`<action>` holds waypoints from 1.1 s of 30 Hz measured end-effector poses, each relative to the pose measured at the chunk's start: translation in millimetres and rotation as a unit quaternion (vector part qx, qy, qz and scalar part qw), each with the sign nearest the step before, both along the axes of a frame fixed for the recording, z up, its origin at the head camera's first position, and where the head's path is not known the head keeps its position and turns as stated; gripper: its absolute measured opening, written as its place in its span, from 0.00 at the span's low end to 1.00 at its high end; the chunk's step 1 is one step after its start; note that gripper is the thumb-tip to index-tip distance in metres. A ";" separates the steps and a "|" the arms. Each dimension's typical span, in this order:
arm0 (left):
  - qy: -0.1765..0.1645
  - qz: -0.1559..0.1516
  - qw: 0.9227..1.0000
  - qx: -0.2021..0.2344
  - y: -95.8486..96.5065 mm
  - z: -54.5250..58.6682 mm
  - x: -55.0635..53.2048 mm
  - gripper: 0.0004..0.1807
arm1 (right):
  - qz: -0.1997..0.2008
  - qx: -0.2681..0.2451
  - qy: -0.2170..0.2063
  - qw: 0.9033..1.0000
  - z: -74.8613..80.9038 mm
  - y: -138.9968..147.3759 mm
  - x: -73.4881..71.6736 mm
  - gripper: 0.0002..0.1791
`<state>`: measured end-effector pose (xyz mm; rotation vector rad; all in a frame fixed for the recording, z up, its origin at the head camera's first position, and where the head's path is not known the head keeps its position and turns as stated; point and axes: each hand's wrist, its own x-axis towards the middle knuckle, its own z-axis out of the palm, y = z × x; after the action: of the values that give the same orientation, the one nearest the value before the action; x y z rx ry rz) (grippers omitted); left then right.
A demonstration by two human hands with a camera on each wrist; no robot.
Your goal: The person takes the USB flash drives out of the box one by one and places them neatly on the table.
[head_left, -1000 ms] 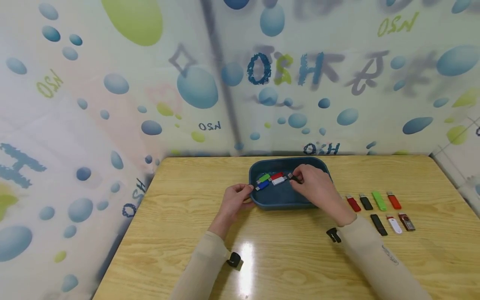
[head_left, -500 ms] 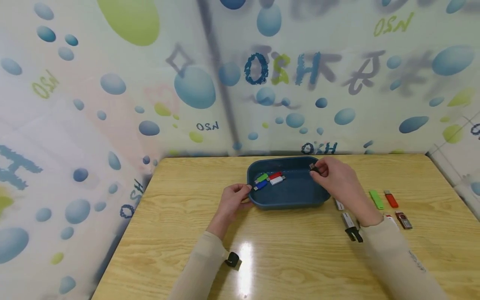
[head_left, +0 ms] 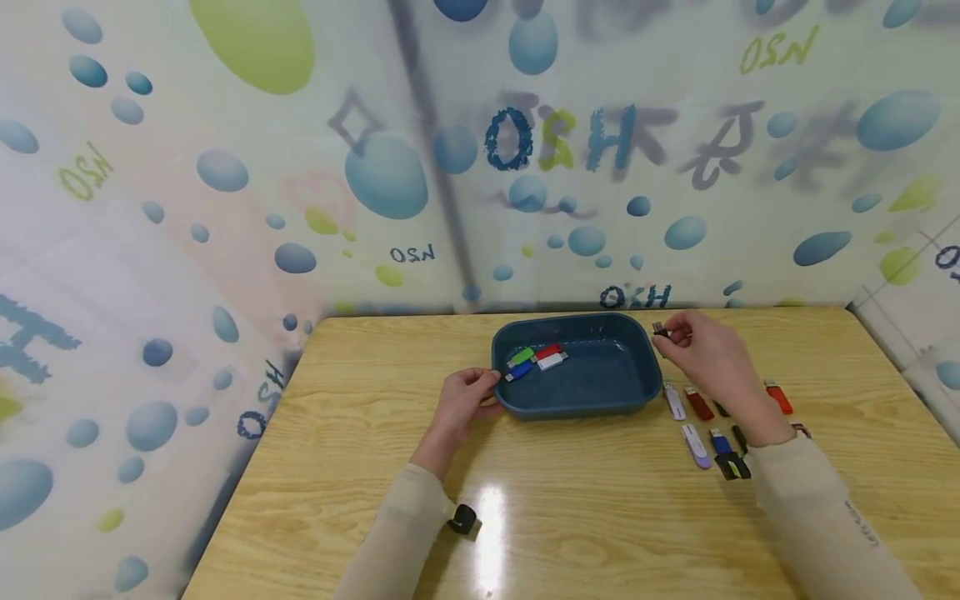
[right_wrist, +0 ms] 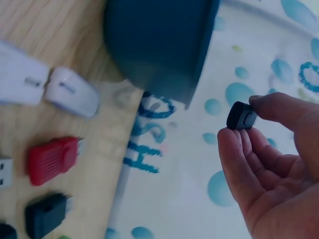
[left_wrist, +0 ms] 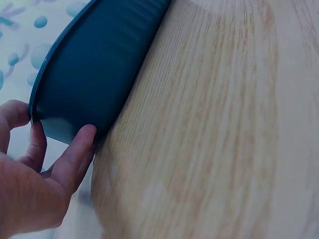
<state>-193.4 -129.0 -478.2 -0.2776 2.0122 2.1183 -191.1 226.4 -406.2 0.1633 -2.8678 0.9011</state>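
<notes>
A dark blue plastic tray (head_left: 600, 383) stands on the wooden table. Inside, toward its left end, lie a green USB flash drive (head_left: 521, 357), a red one (head_left: 547, 352), a blue one (head_left: 519, 371) and a white one (head_left: 551, 362). My left hand (head_left: 465, 398) holds the tray's left end, thumb at the rim and fingers against the outer wall, as the left wrist view shows. Just beyond the tray's right end, my right hand (head_left: 708, 354) pinches a small black USB flash drive (right_wrist: 240, 117) between thumb and fingertips, above the table.
Right of the tray, several flash drives lie in two rows, among them a white one (head_left: 674, 402), a dark red one (head_left: 699, 403) and a purple-and-white one (head_left: 696, 447). My right forearm covers part of these rows. A patterned wall covering (head_left: 360, 275) rises behind the table (head_left: 360, 417).
My right hand has lifted the black flash drive from inside the tray and carried it right, past the tray's right rim. My left hand keeps its hold on the tray.
</notes>
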 end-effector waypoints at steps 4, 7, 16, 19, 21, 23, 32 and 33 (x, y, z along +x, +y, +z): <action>-0.001 0.000 1.000 0.001 0.0 1.3 1.5 0.14 | -0.010 0.003 -0.020 1.000 -4.8 8.3 -4.7 0.19; 0.001 0.000 1.000 0.001 -0.2 1.5 1.7 0.14 | -0.018 0.007 -0.035 0.999 -9.5 14.2 -8.7 0.21; -0.002 0.001 1.000 -0.005 -0.6 1.9 0.0 0.15 | -0.034 0.019 -0.068 0.997 -21.4 21.4 -19.9 0.22; -0.002 0.000 1.000 -0.007 -0.8 2.6 0.0 0.15 | -0.031 0.026 -0.081 0.996 -23.6 21.8 -24.0 0.22; -0.002 -0.001 1.000 -0.007 -1.0 3.1 0.0 0.14 | -0.027 0.028 -0.089 0.995 -25.2 22.0 -27.1 0.22; -0.004 -0.001 1.000 -0.008 -1.0 3.5 0.0 0.14 | -0.023 0.033 -0.098 0.994 -26.4 21.9 -30.0 0.23; -0.006 -0.002 1.000 -0.010 -0.8 0.8 -1.0 0.15 | -0.005 0.051 -0.131 0.990 -34.3 18.0 -41.4 0.17; -0.006 -0.002 1.000 -0.009 -0.8 0.7 -1.0 0.15 | -0.004 0.054 -0.129 0.990 -35.5 17.1 -41.9 0.18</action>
<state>-194.4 -129.8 -477.5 -0.2878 2.0247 2.0930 -233.0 243.5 -441.6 0.0469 -3.1561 0.8204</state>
